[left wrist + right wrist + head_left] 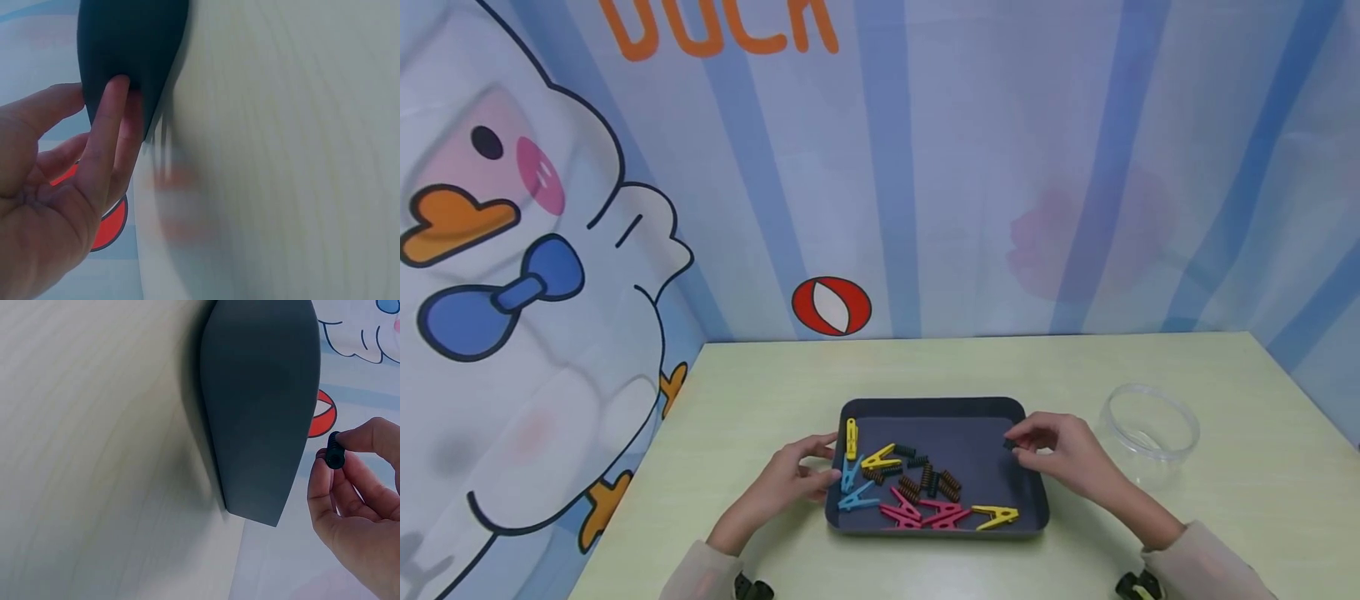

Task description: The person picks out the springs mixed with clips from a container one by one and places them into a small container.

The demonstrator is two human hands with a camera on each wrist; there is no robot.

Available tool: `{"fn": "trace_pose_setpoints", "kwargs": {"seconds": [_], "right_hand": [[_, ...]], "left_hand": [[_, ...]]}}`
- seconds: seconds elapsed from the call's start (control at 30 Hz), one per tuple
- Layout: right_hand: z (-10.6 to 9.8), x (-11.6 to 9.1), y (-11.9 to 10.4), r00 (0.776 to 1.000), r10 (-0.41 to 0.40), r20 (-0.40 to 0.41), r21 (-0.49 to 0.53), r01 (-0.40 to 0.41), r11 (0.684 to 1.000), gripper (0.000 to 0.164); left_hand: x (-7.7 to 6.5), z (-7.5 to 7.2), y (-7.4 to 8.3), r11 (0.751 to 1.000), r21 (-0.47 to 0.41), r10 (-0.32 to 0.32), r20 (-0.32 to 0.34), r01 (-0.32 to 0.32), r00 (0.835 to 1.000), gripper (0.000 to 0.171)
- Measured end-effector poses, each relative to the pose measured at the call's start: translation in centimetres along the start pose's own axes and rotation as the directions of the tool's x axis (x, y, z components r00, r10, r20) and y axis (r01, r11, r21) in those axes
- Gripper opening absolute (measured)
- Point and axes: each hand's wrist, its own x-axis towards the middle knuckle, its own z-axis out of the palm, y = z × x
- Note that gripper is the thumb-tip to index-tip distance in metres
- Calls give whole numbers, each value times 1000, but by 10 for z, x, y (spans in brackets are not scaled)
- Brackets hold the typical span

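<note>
A dark grey tray [977, 467] holds several clothespins and small springs. My left hand [790, 475] grips its left side; in the left wrist view the fingers [109, 125] press against the outer wall. Over the tray's right rim my right hand [1067, 454] pinches a small dark spring [335, 451] between thumb and fingers, its round end showing in the right wrist view. Inside lie brown springs [951, 480], dark springs [905, 450], blue clothespins [857, 498], pink clothespins [943, 510] and yellow clothespins [997, 517], mostly in the left and front parts.
A clear round container [1152, 429] stands right of the tray, behind the right forearm. The pale wooden table [760, 375] meets a blue-striped curtain [955, 208] with a duck print at its back edge.
</note>
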Motion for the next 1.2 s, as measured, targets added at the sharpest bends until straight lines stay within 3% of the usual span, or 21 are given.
{"fn": "trace_pose_setpoints", "kwargs": {"seconds": [0.27,1.2], "right_hand": [[-4,-2,2,1000,7,-21,-46,-8,999,19],[-27,-8,-5,998,-5,-60,-65,1,998,18]], "left_hand": [[0,0,-1,1000,-15,7,7,-7,1000,59],[0,0,-1,1000,-29,-1,5,1,1000,59]]}}
